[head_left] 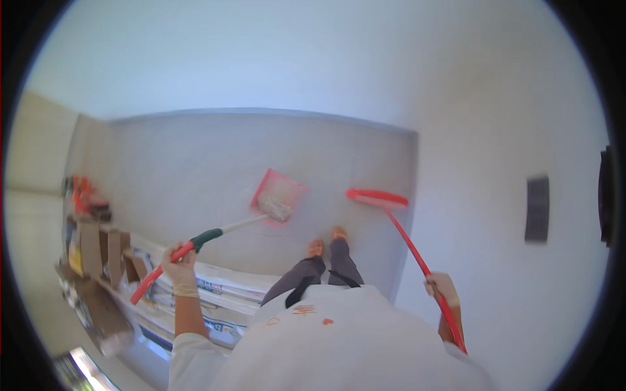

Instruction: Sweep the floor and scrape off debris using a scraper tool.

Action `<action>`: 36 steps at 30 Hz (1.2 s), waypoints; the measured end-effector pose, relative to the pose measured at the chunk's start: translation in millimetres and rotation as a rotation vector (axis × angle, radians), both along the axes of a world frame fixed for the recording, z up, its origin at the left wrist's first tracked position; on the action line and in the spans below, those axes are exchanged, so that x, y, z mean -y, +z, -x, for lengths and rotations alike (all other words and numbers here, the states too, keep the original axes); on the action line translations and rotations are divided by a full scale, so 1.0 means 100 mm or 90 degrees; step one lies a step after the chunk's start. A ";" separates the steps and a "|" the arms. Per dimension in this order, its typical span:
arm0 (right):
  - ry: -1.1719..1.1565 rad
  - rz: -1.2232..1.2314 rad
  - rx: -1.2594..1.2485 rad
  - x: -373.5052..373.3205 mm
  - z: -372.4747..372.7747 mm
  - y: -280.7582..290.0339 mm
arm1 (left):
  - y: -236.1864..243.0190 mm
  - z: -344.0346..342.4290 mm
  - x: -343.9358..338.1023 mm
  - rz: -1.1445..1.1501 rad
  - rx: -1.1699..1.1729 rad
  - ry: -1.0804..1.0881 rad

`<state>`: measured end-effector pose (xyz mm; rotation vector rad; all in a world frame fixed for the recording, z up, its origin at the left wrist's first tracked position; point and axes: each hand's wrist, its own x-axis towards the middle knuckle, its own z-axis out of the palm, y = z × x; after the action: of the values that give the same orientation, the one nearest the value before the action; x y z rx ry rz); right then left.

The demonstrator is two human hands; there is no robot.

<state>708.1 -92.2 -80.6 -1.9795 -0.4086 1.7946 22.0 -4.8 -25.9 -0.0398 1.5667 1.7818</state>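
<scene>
My left hand (179,264), in a pale glove, is wrapped round the red and green handle of a long-handled dustpan (262,184). Its translucent red pan rests on the floor ahead of my feet, with a heap of greyish debris (275,207) inside. Around the red stick of a broom (411,246) my right hand (442,290) is closed, also gloved. The broom's red head (378,197) is at the floor, right of the dustpan and apart from it, near the right wall. Its bristles are blurred.
White walls (261,58) bound the grey floor (176,156) ahead and to the right. At the left stand opened cardboard boxes (98,251) and an orange-red object (85,195) too blurred to name. Long white packages (228,280) lie stacked beside my legs. A dark panel (537,208) is on the right wall.
</scene>
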 end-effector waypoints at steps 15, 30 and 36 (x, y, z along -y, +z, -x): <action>0.488 -0.049 0.020 -3.77 1.11 0.59 | -0.09 -0.46 0.37 -0.012 -0.028 0.324; 0.739 -0.127 -0.111 -6.49 5.37 -0.87 | 0.17 0.52 -0.59 0.137 -0.003 0.376; 0.626 -0.031 -0.046 -6.32 3.87 -0.45 | 0.20 0.73 -1.04 0.172 -0.012 0.252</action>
<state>321.2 539.6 -125.4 -1.7777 -1.5867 2.3207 -50.7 99.2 -6.0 -0.4956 1.9026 1.8478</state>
